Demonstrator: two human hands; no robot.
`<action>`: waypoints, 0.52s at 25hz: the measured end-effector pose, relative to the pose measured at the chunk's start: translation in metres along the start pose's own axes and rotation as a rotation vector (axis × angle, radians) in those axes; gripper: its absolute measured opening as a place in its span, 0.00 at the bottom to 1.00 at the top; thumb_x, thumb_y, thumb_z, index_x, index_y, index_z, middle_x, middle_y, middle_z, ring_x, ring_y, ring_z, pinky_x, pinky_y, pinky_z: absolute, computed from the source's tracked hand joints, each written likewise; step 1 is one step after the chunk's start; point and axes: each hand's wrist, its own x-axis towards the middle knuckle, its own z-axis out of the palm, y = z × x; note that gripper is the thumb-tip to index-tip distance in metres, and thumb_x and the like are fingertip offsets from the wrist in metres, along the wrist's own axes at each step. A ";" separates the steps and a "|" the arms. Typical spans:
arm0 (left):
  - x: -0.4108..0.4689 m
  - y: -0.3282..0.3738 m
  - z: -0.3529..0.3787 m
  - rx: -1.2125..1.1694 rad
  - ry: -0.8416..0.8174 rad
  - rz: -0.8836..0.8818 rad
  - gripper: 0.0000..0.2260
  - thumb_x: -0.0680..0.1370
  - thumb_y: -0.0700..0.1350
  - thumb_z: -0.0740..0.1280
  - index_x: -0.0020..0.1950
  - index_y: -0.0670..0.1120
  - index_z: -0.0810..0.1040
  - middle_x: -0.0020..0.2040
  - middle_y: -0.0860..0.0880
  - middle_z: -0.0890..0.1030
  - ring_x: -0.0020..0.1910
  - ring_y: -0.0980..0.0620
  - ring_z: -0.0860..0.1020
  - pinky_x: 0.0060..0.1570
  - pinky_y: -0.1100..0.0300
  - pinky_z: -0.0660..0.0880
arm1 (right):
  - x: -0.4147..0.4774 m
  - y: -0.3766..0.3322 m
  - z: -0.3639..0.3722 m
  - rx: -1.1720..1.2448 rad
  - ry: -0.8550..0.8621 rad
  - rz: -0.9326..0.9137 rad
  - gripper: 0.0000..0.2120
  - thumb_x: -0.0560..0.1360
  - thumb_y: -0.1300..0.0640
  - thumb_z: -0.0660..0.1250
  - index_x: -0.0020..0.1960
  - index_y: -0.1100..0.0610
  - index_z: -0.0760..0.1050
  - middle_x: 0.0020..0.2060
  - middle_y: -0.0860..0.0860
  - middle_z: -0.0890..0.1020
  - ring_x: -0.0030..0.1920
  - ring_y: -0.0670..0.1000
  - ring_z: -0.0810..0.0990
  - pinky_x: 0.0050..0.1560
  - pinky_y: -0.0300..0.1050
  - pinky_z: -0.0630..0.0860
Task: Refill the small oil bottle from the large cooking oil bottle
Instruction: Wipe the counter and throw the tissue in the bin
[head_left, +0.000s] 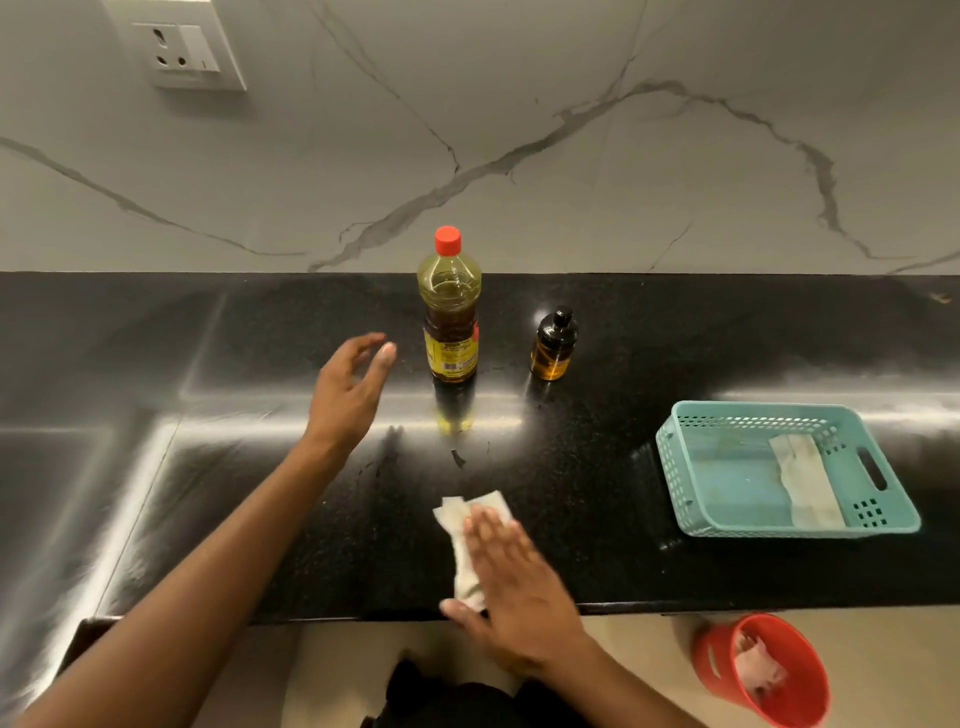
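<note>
Black counter (701, 332): capped big bottle (451, 317) upright, small bottle (553, 347) just right of it.
Left hand (349, 397) hovers loose-fingered left of it; right hand (522, 592) flat on a tissue (458, 522) before it; basket (669, 467) farther right.

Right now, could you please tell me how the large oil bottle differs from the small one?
The large oil bottle is taller and clear, with a red cap and yellow label; the small oil bottle is squat, dark amber and black-capped. Both stand upright, capped, on the counter.
</note>
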 end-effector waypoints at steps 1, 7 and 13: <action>-0.012 -0.016 -0.010 -0.002 0.030 -0.037 0.13 0.87 0.51 0.68 0.70 0.49 0.80 0.66 0.47 0.83 0.70 0.46 0.81 0.70 0.48 0.78 | -0.011 0.027 -0.004 -0.024 0.036 0.088 0.46 0.83 0.26 0.44 0.86 0.56 0.37 0.85 0.51 0.35 0.86 0.52 0.36 0.84 0.50 0.35; -0.063 -0.076 -0.060 -0.058 0.165 -0.187 0.09 0.86 0.52 0.68 0.65 0.54 0.83 0.58 0.53 0.85 0.63 0.48 0.83 0.68 0.36 0.80 | 0.051 0.086 -0.054 -0.025 0.087 0.562 0.54 0.78 0.22 0.39 0.86 0.65 0.40 0.86 0.64 0.45 0.87 0.60 0.44 0.86 0.59 0.45; -0.067 -0.070 -0.059 -0.050 0.112 -0.163 0.06 0.86 0.51 0.69 0.57 0.55 0.85 0.54 0.49 0.88 0.58 0.44 0.87 0.63 0.37 0.82 | 0.085 -0.123 0.010 0.065 -0.103 -0.099 0.51 0.80 0.24 0.46 0.86 0.60 0.38 0.84 0.55 0.36 0.86 0.57 0.38 0.85 0.55 0.36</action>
